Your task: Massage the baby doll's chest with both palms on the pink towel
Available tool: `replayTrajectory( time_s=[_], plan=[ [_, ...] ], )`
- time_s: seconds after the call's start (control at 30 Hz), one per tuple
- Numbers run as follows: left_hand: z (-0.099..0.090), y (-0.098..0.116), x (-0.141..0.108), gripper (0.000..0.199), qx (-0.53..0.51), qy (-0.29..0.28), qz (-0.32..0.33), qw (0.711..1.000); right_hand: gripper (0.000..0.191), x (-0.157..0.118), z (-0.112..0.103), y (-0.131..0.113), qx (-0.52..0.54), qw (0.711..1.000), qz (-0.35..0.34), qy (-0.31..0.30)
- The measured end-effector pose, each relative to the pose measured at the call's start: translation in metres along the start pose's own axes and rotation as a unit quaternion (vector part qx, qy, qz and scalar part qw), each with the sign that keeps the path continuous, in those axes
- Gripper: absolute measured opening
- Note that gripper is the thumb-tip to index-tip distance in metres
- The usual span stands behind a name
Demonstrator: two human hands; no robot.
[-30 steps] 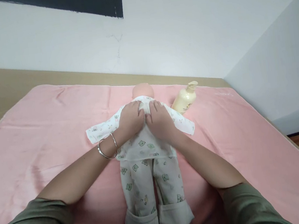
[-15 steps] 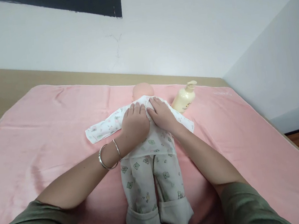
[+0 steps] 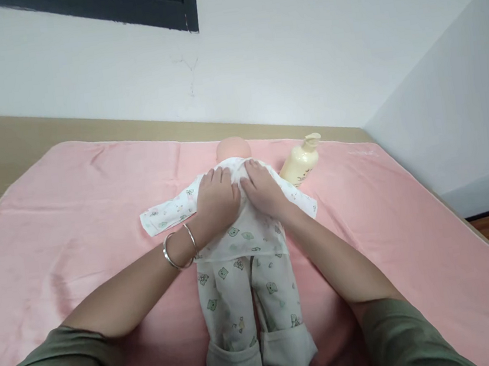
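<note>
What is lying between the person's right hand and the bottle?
In the head view, a sleeve of the printed white shirt lies between the right hand and the bottle.

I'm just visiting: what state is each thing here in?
Doll: lying down, dressed
Shirt: on the doll, both sleeves spread outward
Trousers: on, bottoms turned up
Left grip: open, laid on the shirt
Right grip: open, laid on the shirt
Pump bottle: pump fitted, fill level not visible
Pink blanket: spread out, slightly wrinkled
Silver bracelet: worn on left wrist
</note>
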State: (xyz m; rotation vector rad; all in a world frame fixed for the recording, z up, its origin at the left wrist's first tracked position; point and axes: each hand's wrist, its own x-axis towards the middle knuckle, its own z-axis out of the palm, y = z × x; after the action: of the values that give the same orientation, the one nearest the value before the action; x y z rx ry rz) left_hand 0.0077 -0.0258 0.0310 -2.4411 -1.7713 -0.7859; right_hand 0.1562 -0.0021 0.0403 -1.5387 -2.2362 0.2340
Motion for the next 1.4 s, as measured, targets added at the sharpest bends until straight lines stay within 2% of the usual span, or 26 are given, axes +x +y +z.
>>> replayTrajectory(
  time_s=[0.1, 0.17, 0.23, 0.33, 0.4, 0.47, 0.63, 0.73, 0.83, 0.93, 1.0, 1.1, 1.17, 1.27, 1.4],
  plan=[
    [0.002, 0.013, -0.014, 0.05, 0.005, 0.025, 0.037, 0.999, 0.051, 0.017, -0.006, 0.019, 0.018, 1.0, 0.023, -0.007],
    [-0.001, 0.013, -0.014, 0.047, 0.006, 0.02, 0.054, 0.998, 0.051, 0.016, -0.007, 0.017, 0.003, 1.0, 0.023, -0.008],
    [-0.005, 0.006, -0.005, 0.039, -0.005, -0.006, 0.056, 0.998, 0.054, 0.004, -0.005, 0.004, -0.027, 1.0, 0.008, -0.001],
    [-0.01, -0.011, 0.017, 0.03, -0.04, -0.057, 0.005, 0.998, 0.06, -0.021, 0.002, -0.022, -0.063, 0.997, -0.025, 0.02],
    [-0.01, -0.02, 0.027, 0.029, -0.056, -0.066, -0.038, 0.996, 0.06, -0.033, 0.006, -0.034, -0.072, 0.996, -0.046, 0.034],
    [-0.009, -0.022, 0.029, 0.032, -0.051, -0.063, -0.047, 0.996, 0.059, -0.037, 0.007, -0.037, -0.062, 0.996, -0.059, 0.035],
    [-0.004, -0.001, 0.004, 0.041, 0.025, -0.037, 0.025, 0.999, 0.049, -0.004, 0.004, -0.007, 0.036, 0.999, 0.001, 0.033],
    [-0.004, 0.012, -0.015, 0.046, 0.028, -0.02, 0.055, 0.998, 0.045, 0.015, 0.004, 0.009, 0.063, 0.997, 0.031, 0.043],
    [-0.008, 0.014, -0.017, 0.045, 0.036, -0.034, 0.085, 0.995, 0.044, 0.014, 0.006, 0.006, 0.032, 0.998, 0.026, 0.046],
    [-0.012, 0.002, -0.002, 0.036, 0.054, -0.074, 0.148, 0.985, 0.051, -0.006, 0.008, -0.011, -0.028, 0.999, 0.004, 0.04],
    [-0.012, -0.007, 0.011, 0.033, 0.044, -0.08, 0.125, 0.988, 0.057, -0.023, 0.009, -0.024, -0.058, 0.997, -0.015, 0.039],
    [-0.005, -0.017, 0.024, 0.03, -0.011, -0.054, -0.002, 0.999, 0.06, -0.043, 0.01, -0.04, -0.088, 0.994, -0.044, 0.043],
    [0.002, -0.019, 0.025, 0.029, -0.031, -0.027, -0.055, 0.998, 0.061, -0.046, 0.01, -0.043, -0.099, 0.993, -0.053, 0.038],
    [0.009, -0.017, 0.019, 0.028, -0.033, 0.01, -0.053, 0.998, 0.06, -0.033, 0.007, -0.035, -0.082, 0.995, -0.046, 0.026],
    [0.012, -0.014, 0.012, 0.033, -0.042, 0.03, -0.037, 0.998, 0.06, -0.003, 0.003, -0.013, -0.035, 0.999, 0.005, 0.004]
  ],
)
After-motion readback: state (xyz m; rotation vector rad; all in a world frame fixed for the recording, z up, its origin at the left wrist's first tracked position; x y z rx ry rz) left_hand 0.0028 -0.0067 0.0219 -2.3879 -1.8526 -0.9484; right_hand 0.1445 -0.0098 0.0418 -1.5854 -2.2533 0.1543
